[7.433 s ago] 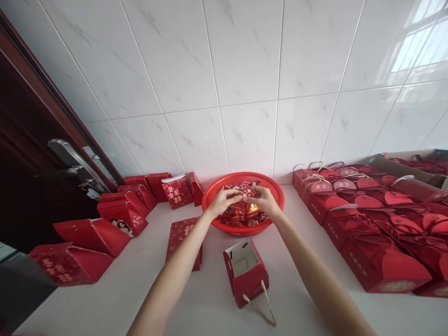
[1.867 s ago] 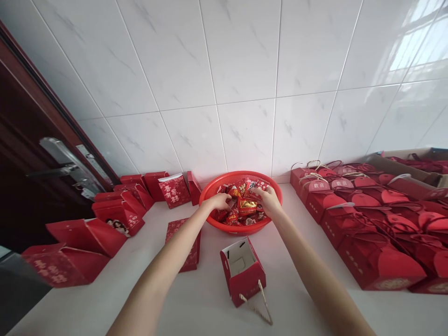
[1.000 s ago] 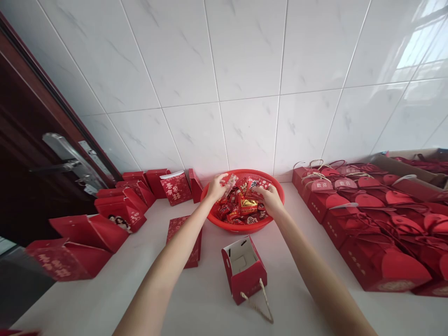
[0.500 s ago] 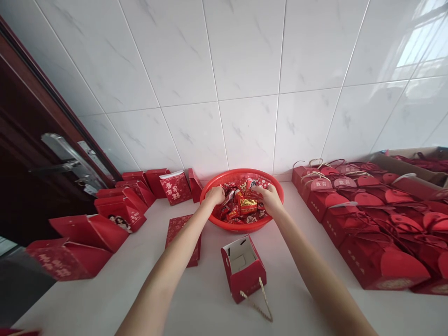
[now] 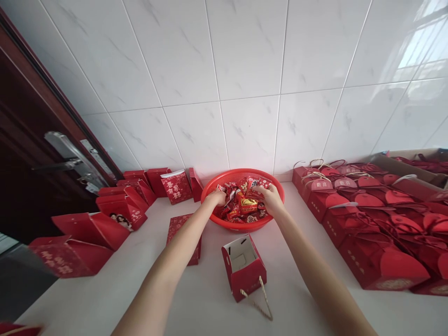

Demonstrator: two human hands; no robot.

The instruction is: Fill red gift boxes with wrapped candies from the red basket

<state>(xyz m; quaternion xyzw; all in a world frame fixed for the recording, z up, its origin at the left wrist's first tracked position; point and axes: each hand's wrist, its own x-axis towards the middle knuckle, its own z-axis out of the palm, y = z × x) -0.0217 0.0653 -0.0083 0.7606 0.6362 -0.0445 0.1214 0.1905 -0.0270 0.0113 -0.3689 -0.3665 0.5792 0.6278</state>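
A red plastic basket [image 5: 241, 227] of wrapped candies [image 5: 249, 204] stands against the wall, and both of my hands are in it. At its left side, my left hand [image 5: 218, 197] has its fingers closed at a small red-wrapped candy [image 5: 221, 188]; the fingertips are partly hidden. My right hand [image 5: 272, 198] pinches a red candy packet [image 5: 263, 182] with white dots at the right side. In front of the basket, an open red gift box [image 5: 249, 280] shows its white inside, bare of candies, its rope handle [image 5: 265, 298] hanging toward me.
Several red gift boxes [image 5: 381, 261] with handles are packed in rows at the right, beside a cardboard carton [image 5: 388, 161]. More red boxes [image 5: 121, 212] line the left side by a door [image 5: 21, 140]. Another red box [image 5: 178, 226] lies partly behind my left forearm.
My left hand has shifted slightly down among the candies. My right hand keeps its pinch on the dotted packet. The open gift box has not moved.
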